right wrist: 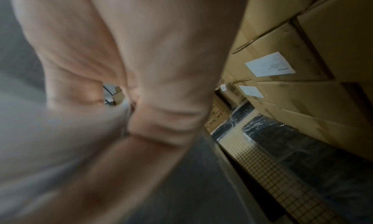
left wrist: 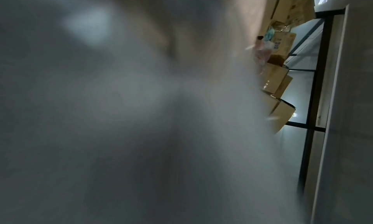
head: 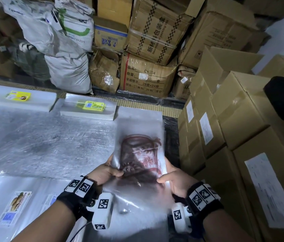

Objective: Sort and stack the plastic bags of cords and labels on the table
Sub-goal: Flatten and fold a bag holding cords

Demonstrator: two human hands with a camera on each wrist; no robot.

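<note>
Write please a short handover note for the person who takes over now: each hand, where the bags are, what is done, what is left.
Left hand: grips the left edge of the printed plastic bag.
Right hand: grips its right edge; the bag is held over the table, near its right side.
Far edge: two stacks of clear bags, the left stack and the middle stack, each with a yellow label on top.
Near left: a clear bag with a picture label lies flat.
Done: two stacks appear built.
Left: place the held bag and probably the near-left one.
</note>
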